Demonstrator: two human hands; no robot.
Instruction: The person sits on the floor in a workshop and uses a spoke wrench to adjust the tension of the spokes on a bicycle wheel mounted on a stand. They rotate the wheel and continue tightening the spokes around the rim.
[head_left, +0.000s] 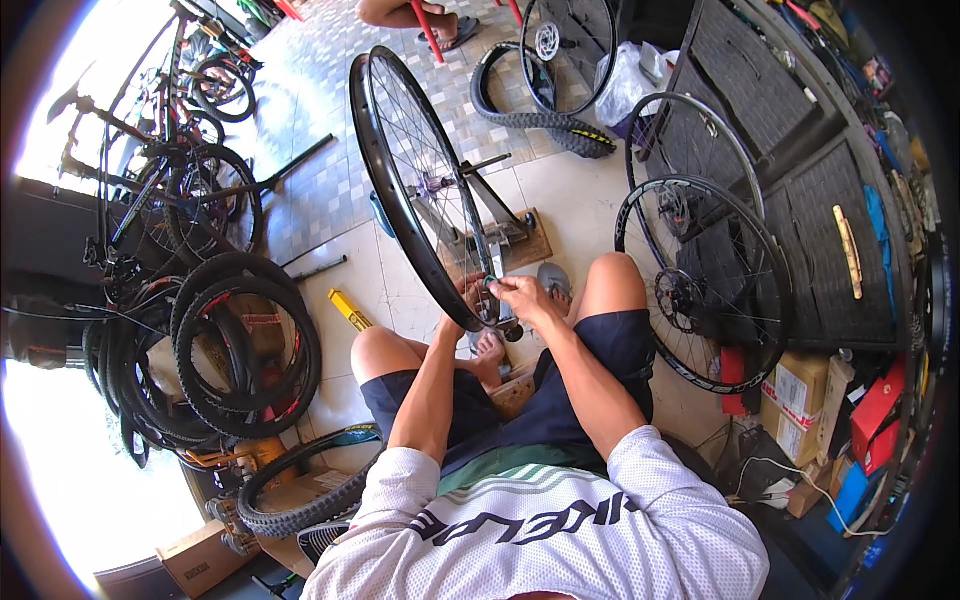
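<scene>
A bare bicycle wheel with a deep black rim stands upright in a metal truing stand on a wooden base, between my knees. My right hand is closed in a pinch at the near part of the rim, on a small dark round tool that looks like a spoke wrench, beside the spokes. Close by on the left, my left hand is closed about the rim and spokes. Its fingers are partly hidden by the wheel.
Two more wheels lean on a dark drawer cabinet at right. Tires hang at left near parked bicycles. A yellow box lies on the floor. Ahead are a loose tire and another person's foot.
</scene>
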